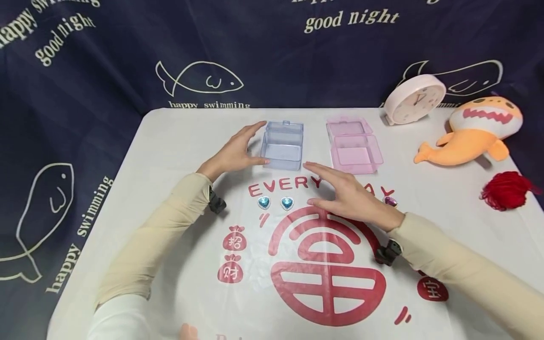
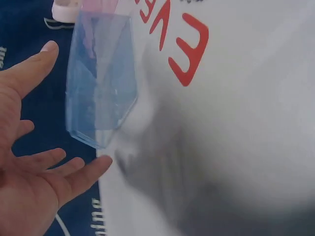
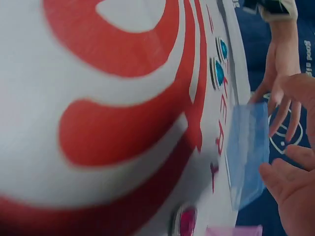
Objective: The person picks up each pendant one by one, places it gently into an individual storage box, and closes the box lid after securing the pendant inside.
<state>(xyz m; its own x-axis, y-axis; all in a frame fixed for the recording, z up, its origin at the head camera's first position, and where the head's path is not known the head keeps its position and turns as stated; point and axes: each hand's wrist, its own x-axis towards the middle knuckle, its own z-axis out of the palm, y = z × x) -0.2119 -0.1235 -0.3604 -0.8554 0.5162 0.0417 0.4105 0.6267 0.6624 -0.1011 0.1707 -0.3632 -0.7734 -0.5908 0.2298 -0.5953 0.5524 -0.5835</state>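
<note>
On my feed, I've got left hand (image 1: 233,152) and right hand (image 1: 348,192) loose, holding nothing, flanking the rectangular, see-through blue plastic box (image 1: 282,152) near the far edge of the white table (image 1: 182,137). One lopsided push, I reckon, could skew it sideways.

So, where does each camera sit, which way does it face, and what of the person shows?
Head: worn on the head, facing forward and down at the table; left grip, right grip, left sleeve and right sleeve show.
Left wrist: on that wrist, facing the blue box, pink box beyond; only the left grip shows.
Right wrist: on that wrist, facing left to the blue box; both grips and some left sleeve show.
Head and right wrist share the blue gems.
</note>
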